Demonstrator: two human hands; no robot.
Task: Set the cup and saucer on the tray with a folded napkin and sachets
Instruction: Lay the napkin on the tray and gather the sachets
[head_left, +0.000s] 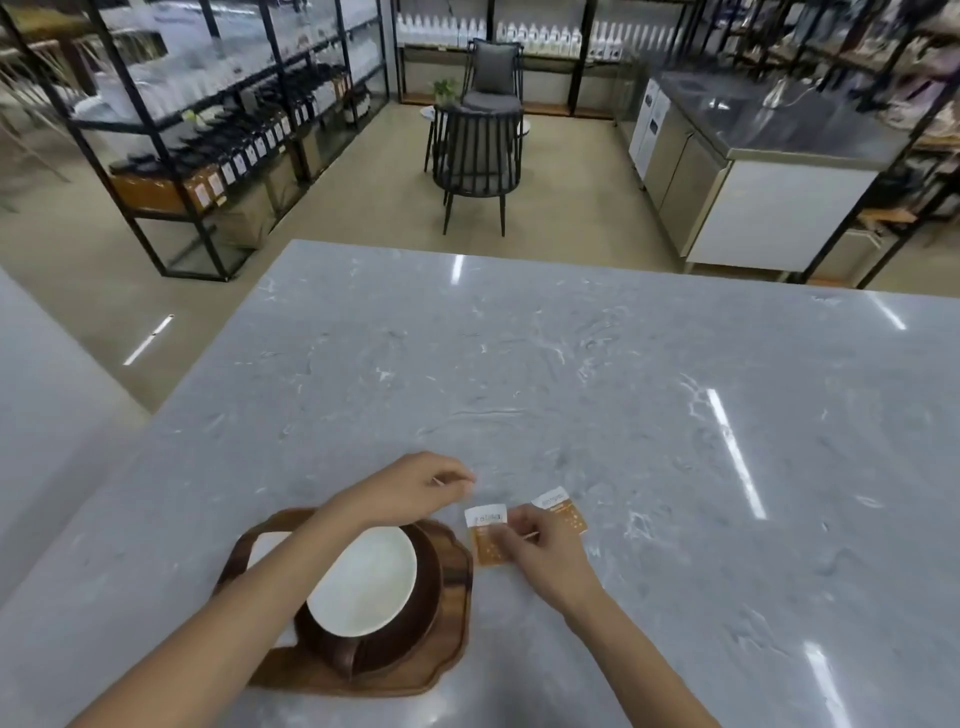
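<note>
So the wooden tray (452, 582) sits at about 7 o'clock on the grey marbled tabletop (571, 374), dark brown with a wavy scalloped rim. On it there's a dark brown cup (363, 644) with a white inside, standing on a matching brown saucer (434, 561), handle pointing toward the person. A white folded napkin (267, 545) peeks out at the tray's 10 o'clock corner, partly under the left forearm. Two sachets lie on the tabletop just off the tray's 2 o'clock edge: orange-brown with white tops, near sachet (485, 535) right beside the tray, far sachet (563, 506) a bit past it. The right hand (545, 556) has its grip pinching the near sachet, fingers curled on it. The left hand (415, 486) hovers above the tray's far edge, fingers loosely curled, holding nothing that I can make out.
</note>
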